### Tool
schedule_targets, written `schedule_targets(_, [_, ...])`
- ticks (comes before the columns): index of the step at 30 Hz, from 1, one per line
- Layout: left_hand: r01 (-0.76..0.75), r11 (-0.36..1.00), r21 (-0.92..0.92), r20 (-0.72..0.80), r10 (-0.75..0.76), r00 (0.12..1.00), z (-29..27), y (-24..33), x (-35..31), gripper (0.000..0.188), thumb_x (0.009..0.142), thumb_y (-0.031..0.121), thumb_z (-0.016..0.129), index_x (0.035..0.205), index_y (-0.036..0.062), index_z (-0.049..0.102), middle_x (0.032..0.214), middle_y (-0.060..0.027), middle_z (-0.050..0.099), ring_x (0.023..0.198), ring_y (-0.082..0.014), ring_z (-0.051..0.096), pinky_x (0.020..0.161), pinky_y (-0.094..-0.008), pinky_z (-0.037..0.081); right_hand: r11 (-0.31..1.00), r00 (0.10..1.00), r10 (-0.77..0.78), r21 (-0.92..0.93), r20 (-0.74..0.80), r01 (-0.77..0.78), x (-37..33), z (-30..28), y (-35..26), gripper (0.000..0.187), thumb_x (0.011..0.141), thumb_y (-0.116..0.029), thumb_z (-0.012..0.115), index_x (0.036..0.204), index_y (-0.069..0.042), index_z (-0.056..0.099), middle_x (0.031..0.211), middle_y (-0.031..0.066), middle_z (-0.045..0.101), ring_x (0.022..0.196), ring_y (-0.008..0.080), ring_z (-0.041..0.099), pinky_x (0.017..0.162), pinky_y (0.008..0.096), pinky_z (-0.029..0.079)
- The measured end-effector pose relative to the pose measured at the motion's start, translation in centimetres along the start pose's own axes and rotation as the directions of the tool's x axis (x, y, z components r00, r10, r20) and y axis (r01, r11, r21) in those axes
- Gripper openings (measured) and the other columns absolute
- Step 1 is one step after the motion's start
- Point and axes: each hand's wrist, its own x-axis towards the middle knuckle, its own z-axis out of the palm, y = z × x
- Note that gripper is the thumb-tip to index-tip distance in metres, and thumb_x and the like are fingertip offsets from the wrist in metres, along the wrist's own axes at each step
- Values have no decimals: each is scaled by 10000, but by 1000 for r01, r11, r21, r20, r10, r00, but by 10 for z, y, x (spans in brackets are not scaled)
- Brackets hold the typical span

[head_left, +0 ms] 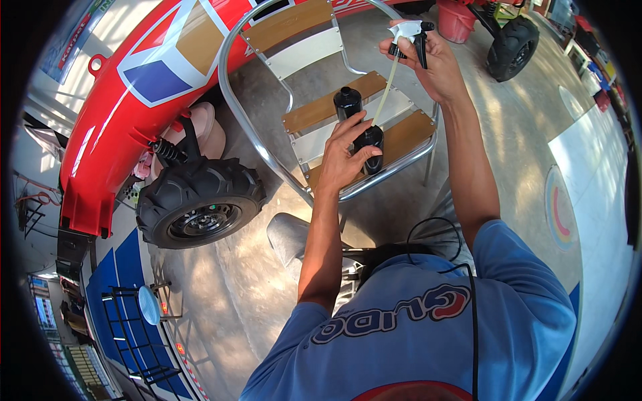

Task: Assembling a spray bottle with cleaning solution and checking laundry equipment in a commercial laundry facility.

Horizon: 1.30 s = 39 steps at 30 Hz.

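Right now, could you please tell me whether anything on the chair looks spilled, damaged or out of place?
Nothing stands out: no spill or damage shows on the chair, and the rear black bottle stands upright. The right hand holds the spray head above the front black bottle.

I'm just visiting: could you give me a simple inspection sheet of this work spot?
Surface: metal-framed chair with brown and pale slats.
Job's things: front black bottle and rear black bottle on the seat; white-and-black sprayer head with its tube hanging toward the front bottle.
Clutter: pink bucket on the floor beyond the chair.
Grippers: bare hands; left hand around the front bottle, right hand holding the sprayer head.
Cables: black cable over the person's shirt.
Surroundings: red vehicle, treaded wheel.
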Motion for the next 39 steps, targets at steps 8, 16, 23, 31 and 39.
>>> schedule_targets(8, [-122,929,349,37,116,993,-14,20,-4,690,733,449,878,1275,44,748,1479,-171,617,1284,-419,593,1075,-482,486,1000,1000,-6,19,19,6,0,-1,-2,501,1012,-224,743,1421,-1,558,1142,165,763,1107,235,725,1018,420,554])
schedule_targets(16, [-221,873,435,87,204,975,-25,30,-2,660,748,445,864,1271,57,755,1453,-163,633,1269,-403,600,1050,-479,497,1000,1000,6,20,23,-6,-1,-3,-6,507,1017,-230,736,1435,-11,548,1149,163,761,1127,236,719,1016,426,554])
schedule_targets(23, [-103,968,227,-27,112,993,-18,24,8,610,795,368,876,1288,35,739,1402,-161,669,1236,-369,636,1044,-448,505,999,1000,20,47,10,-21,-3,-10,-6,468,1028,-220,718,1427,-34,561,1156,143,759,1130,233,718,1028,432,559])
schedule_targets(31, [371,916,-150,-145,-392,909,5,14,34,441,881,244,861,1231,3,743,1222,-169,725,1150,-287,682,990,-405,529,995,999,38,88,6,-38,-6,-13,-6,434,1031,-211,713,1409,-45,580,1151,126,757,1125,225,720,1034,431,564])
schedule_targets(39, [394,919,26,-103,-390,915,5,3,38,504,859,239,866,1265,-18,714,1187,-181,720,1059,-286,701,944,-381,536,993,999,46,114,-13,-44,-13,-13,-5,442,1028,-224,718,1404,-35,582,1157,149,756,1113,237,724,1033,426,565])
